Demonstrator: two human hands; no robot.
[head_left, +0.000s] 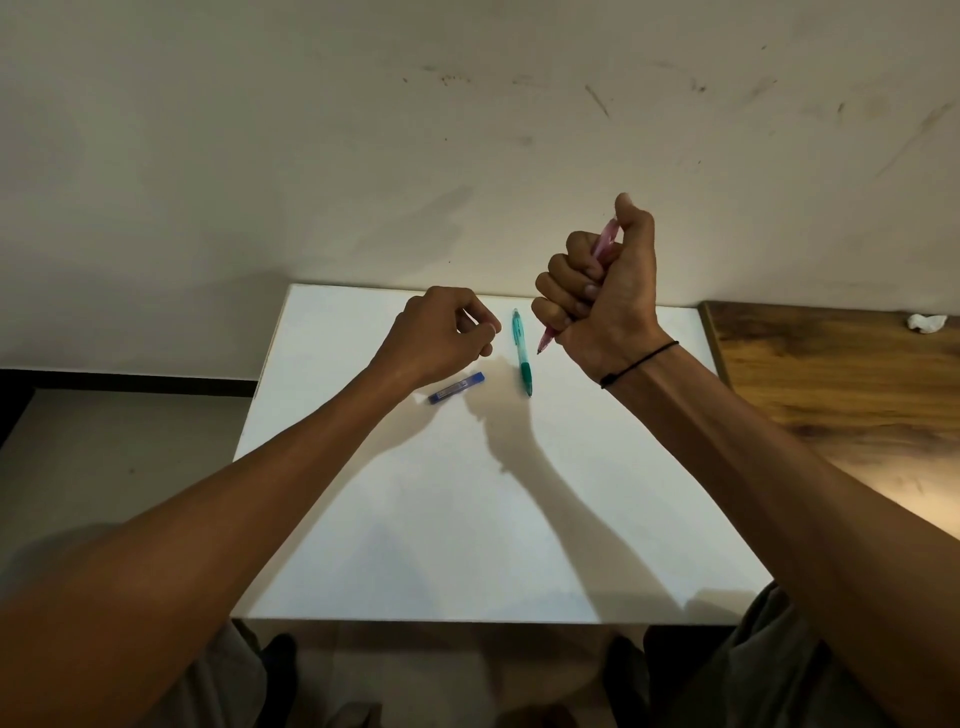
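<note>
- The right hand (602, 291) wraps the pink mechanical pencil (605, 240) in a full fist. All four fingers curl round the barrel and the thumb lies over the top end.
- The pencil is raised off the white table (467, 519). Only its two ends show, one above the fist and one below it.
- Its long axis runs steeply. The button end points up under the thumb, and the writing tip points down and slightly left, out past the little finger.
- The step looks like clicking the lead forward. The thumb should press straight down the axis while the fingers keep the barrel from sliding through the fist.
- The tip is best kept pointing down and clear of the table, so that any lead coming out is not snapped.
- The left hand (441, 332) hovers left of the fist with its fingers curled and thumb meeting forefinger. I cannot tell whether a lead sits between them.
- Below the fist, a green mechanical pencil (521, 351) lies on the table. A blue lead case (457, 395) lies under the left hand.
</note>
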